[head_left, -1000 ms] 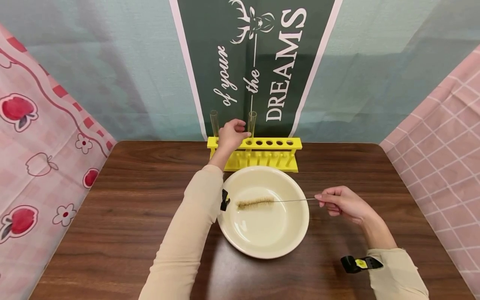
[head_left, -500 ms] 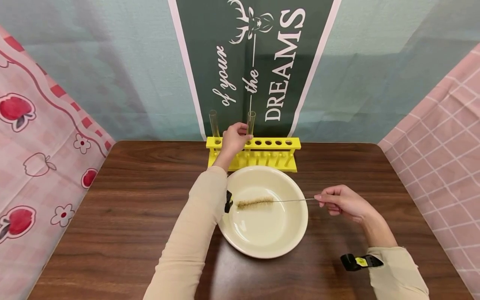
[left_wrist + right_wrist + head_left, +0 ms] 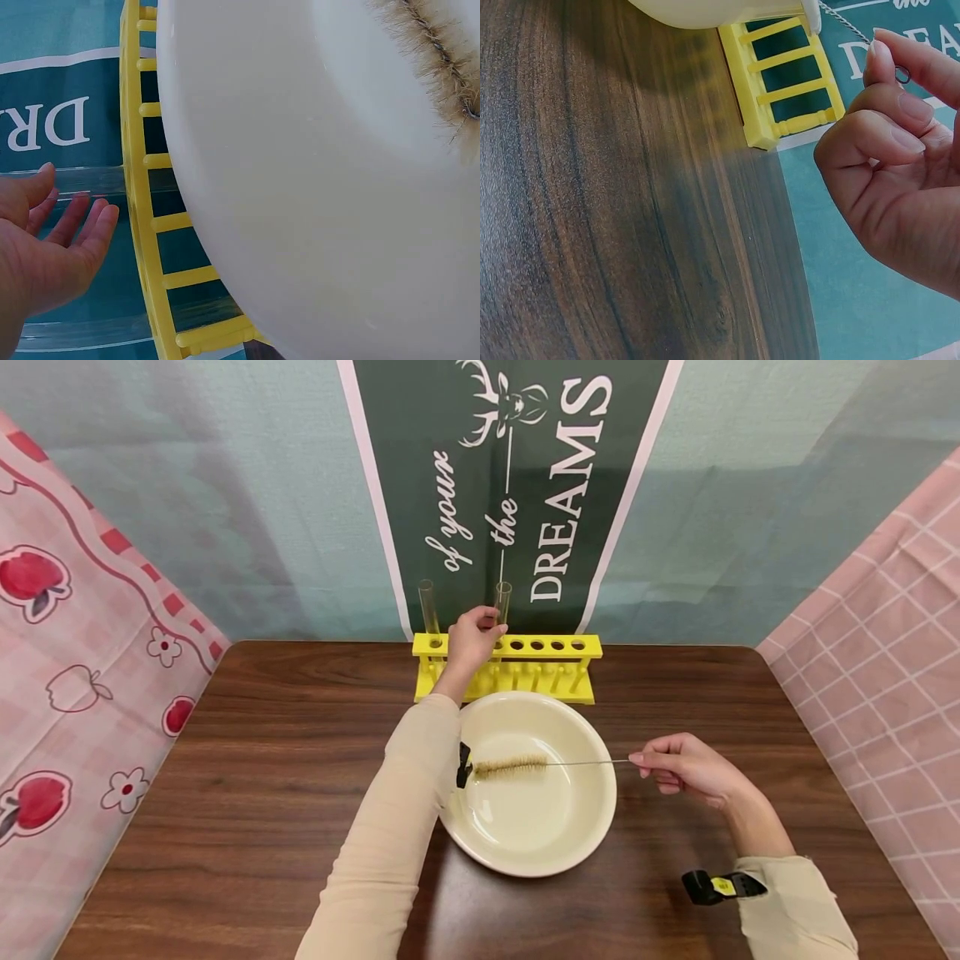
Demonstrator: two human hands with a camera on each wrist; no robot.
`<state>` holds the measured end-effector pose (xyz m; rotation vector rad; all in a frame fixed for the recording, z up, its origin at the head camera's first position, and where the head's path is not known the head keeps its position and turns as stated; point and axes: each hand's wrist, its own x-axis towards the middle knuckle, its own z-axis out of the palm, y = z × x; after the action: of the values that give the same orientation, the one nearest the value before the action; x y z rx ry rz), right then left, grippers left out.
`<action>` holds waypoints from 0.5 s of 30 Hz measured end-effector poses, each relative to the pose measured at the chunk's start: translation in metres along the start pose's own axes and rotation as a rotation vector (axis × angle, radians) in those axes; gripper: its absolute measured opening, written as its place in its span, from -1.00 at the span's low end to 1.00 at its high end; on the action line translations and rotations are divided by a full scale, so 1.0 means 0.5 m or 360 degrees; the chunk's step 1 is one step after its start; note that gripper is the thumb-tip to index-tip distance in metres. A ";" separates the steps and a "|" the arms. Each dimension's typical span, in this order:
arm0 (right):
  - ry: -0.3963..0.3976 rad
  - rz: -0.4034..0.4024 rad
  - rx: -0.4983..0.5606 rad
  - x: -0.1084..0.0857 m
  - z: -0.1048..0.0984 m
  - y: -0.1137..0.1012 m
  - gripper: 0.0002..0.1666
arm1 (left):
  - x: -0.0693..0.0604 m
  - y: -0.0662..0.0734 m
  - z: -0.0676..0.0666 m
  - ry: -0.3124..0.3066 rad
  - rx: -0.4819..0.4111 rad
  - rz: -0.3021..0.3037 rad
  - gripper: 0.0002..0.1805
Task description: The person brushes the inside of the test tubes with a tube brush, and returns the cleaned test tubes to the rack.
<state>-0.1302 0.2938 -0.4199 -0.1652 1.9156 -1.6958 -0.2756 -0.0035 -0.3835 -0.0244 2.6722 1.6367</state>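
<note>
In the head view my left hand [image 3: 471, 640] is at a clear glass test tube [image 3: 503, 600], which stands upright in a yellow test tube rack [image 3: 537, 652]. The left wrist view shows the fingers [image 3: 97, 229] relaxed and spread beside that tube, not closed around it. Another test tube [image 3: 428, 607] stands at the rack's left end. My right hand [image 3: 688, 767] pinches the looped end of a test tube brush's wire handle [image 3: 588, 762] between thumb and forefinger. The brush's tan bristles [image 3: 513, 765] lie over the cream basin [image 3: 525, 852], pointing left.
The basin sits on a dark wooden table [image 3: 247, 793], just in front of the rack. A teal and green cloth [image 3: 300, 527] hangs behind, with pink cloths at both sides. Each sleeve carries a black wrist device [image 3: 723, 887].
My left hand has moved slightly right and down toward the second test tube. The tubes, the rack, and the right hand with the brush stay nearly still.
</note>
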 end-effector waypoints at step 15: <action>0.0015 -0.0078 0.0059 -0.001 0.000 0.003 -0.71 | -0.004 -0.002 -0.004 0.0054 -0.0078 0.0074 -0.75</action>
<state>-0.1292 0.2942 -0.4211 -0.1919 1.9000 -1.7661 -0.2737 -0.0060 -0.3836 0.0099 2.6768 1.7309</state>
